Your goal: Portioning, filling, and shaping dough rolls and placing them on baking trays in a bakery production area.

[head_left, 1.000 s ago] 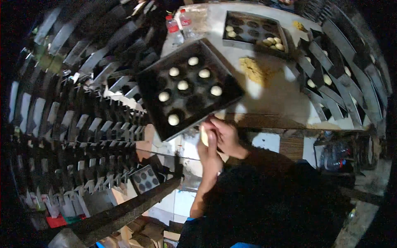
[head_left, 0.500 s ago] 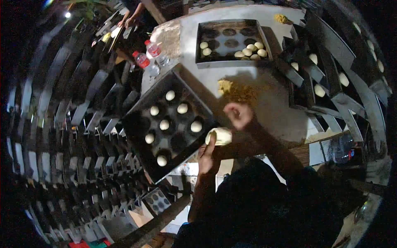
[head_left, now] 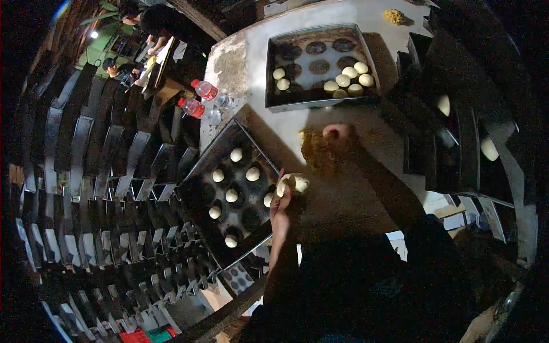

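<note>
My left hand (head_left: 281,203) grips a pale piece of dough (head_left: 295,183) beside a dark metal tray (head_left: 194,203), which bears several spaced white dough balls (head_left: 253,174). My right hand (head_left: 338,136) has its fingers curled at a pile of yellow crumbly stuff (head_left: 311,152) on the worktop; what is inside the fingers is hidden. Behind that pile stands a second metal tray (head_left: 315,104), with several dough balls at both sides and dark round hollows between.
Two red-capped bottles (head_left: 191,107) stand at the back left. Stacked dark trays (head_left: 83,148) rise on the left, and more (head_left: 463,143) on the right hold dough. A yellow lump (head_left: 396,16) lies far back. Co-workers (head_left: 154,26) work at another table, upper left.
My hands have separated: the right one moved forward to the yellow pile, while the left one still holds the dough. The view has shifted, bringing co-workers into sight at upper left.
</note>
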### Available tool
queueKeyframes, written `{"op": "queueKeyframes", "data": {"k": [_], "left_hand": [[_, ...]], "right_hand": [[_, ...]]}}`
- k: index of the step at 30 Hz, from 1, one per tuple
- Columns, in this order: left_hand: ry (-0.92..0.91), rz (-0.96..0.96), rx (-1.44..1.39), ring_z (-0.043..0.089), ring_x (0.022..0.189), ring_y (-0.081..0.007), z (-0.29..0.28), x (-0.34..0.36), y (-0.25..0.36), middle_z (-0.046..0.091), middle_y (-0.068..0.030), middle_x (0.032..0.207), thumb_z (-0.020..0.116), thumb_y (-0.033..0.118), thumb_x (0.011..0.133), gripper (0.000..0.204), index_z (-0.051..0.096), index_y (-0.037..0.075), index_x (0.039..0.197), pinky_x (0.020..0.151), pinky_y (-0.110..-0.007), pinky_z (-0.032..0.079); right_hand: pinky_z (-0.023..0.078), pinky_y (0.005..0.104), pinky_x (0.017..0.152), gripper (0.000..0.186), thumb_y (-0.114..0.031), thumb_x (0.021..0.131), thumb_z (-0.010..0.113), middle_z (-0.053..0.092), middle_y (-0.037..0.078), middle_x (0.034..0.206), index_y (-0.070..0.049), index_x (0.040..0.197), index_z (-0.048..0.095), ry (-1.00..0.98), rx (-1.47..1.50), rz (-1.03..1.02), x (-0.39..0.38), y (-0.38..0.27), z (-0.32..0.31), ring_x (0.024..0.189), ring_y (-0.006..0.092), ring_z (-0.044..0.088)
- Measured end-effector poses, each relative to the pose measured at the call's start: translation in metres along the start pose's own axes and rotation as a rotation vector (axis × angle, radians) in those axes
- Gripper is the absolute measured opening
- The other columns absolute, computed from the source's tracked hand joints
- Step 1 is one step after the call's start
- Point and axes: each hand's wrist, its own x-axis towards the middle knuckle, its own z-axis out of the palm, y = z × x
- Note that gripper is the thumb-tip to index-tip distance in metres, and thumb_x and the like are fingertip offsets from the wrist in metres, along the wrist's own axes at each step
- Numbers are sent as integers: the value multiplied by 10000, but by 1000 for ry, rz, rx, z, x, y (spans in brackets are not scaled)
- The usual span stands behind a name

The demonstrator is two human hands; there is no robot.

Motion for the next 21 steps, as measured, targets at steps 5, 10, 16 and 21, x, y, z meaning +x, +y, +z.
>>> {"op": "queueKeyframes", "data": {"k": [5,10,16,21], "left_hand": [[134,-292,26,584,907,-160,-9,-4,-17,630,-68,1049,635,310,874,433,584,-12,1159,804,-284,437],[96,-279,-231,567,777,-127,6,-26,-13,620,-46,848,629,290,886,274,615,26,956,681,-263,438],[53,102,-316,555,918,-139,-39,-76,0,596,-76,1043,528,208,945,393,478,-33,1252,817,-256,437],[100,441,191,344,1243,-334,-89,-125,-11,322,-269,1338,490,153,926,545,264,-53,1377,1058,-423,241]], "right_hand": [[472,328,914,500,-402,888,568,605,113,1155,-10,1197,554,-33,557,-284,-73,-88,23,1041,195,592],[464,316,915,517,-307,853,627,561,134,1229,5,1249,512,92,199,-418,-124,-121,96,1075,223,577],[513,256,649,226,-47,855,608,590,167,1118,66,1049,626,393,348,-290,-167,-185,136,806,171,632],[497,288,697,252,-94,784,697,600,111,1004,27,995,631,488,142,-435,-186,-215,211,842,174,610]]}}
